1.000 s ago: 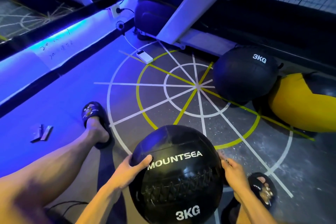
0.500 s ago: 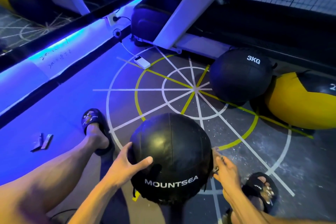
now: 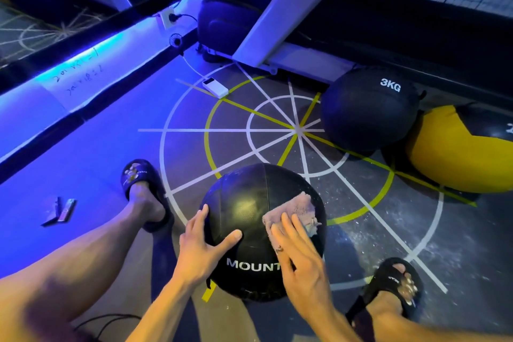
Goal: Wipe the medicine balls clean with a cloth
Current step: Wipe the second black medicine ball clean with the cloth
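So right hand (image 3: 301, 255) flat, pressing cloth (image 3: 297, 209) on ball (image 3: 249, 203) top-right; left hand (image 3: 200, 247) spread flat, steadying its left side

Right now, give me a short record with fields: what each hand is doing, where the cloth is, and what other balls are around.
left hand: left hand flat on the near black ball, steadying it
right hand: right hand pressing the cloth on the ball's upper right
ball position: on the floor between the two feet
other balls: black 3KG ball and yellow ball, far right
cleaning: under way
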`<state>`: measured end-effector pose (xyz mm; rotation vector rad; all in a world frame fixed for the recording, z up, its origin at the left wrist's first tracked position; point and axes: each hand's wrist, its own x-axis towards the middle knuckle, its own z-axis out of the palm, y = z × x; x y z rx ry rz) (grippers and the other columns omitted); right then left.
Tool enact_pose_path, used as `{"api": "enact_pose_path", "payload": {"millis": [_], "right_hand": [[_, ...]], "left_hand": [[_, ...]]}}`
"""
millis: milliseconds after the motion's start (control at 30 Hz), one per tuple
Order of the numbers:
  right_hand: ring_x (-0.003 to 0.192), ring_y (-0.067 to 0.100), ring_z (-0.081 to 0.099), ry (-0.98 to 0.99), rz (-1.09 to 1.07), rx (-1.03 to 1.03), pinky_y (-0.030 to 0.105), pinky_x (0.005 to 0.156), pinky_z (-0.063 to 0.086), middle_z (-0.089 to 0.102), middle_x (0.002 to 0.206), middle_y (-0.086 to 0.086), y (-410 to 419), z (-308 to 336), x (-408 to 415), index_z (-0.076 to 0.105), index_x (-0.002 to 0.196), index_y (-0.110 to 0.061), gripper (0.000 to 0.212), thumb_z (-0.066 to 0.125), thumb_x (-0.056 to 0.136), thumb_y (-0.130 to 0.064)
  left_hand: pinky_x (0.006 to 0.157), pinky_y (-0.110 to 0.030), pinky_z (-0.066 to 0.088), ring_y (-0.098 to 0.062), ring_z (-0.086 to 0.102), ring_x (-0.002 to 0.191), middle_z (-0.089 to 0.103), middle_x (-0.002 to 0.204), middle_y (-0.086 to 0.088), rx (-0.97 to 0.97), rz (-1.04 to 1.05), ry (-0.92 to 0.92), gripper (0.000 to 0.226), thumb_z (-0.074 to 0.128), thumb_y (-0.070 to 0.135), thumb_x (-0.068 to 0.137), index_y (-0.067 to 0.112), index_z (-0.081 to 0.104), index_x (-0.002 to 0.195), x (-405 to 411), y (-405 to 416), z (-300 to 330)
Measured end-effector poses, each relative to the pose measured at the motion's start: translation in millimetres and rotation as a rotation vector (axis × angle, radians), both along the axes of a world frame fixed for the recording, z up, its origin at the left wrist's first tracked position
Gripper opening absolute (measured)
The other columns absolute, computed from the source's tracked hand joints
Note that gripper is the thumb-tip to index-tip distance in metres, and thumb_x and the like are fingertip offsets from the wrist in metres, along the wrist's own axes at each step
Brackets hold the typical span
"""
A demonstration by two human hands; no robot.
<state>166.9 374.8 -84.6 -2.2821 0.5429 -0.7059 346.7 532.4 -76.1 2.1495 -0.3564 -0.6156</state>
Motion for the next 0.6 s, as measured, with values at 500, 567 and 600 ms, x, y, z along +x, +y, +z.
{"api": "enact_pose_path", "payload": {"millis": [500,567,600], "right_hand": [[0.110,0.020,0.064,0.047,0.127,-0.176,0.033,0.100,0.050,0.067,0.126,-0.001,-23.2,18.8,36.9,0.062,0.140,-0.025,0.045,0.050,0.098,-0.012],[0.090,0.010,0.063,0.088,-0.185,0.066,0.031,0.078,0.052,0.069,0.110,-0.002,-50.9,18.4,36.8,0.063,0.132,-0.044,0.040,0.049,0.103,-0.021],[0.084,0.009,0.062,0.139,-0.338,0.215,0.032,0.071,0.050,0.070,0.104,-0.002,-64.3,16.6,34.3,0.061,0.124,-0.054,0.036,0.047,0.105,-0.026]], "left_hand": [[0.108,-0.035,0.033,-0.017,0.033,0.131,0.041,0.141,0.012,0.017,0.010,-0.036,0.125,0.077,0.086,0.049,0.031,0.037,0.154,-7.7,-3.6,-0.7],[0.111,-0.037,0.033,-0.016,0.032,0.132,0.041,0.140,0.014,0.011,0.012,-0.038,0.125,0.073,0.090,0.047,0.034,0.038,0.153,-6.3,-0.9,-1.9],[0.112,-0.038,0.033,-0.016,0.032,0.132,0.041,0.140,0.014,0.018,0.013,-0.027,0.126,0.072,0.091,0.045,0.034,0.038,0.152,-6.1,0.1,-2.2]]}}
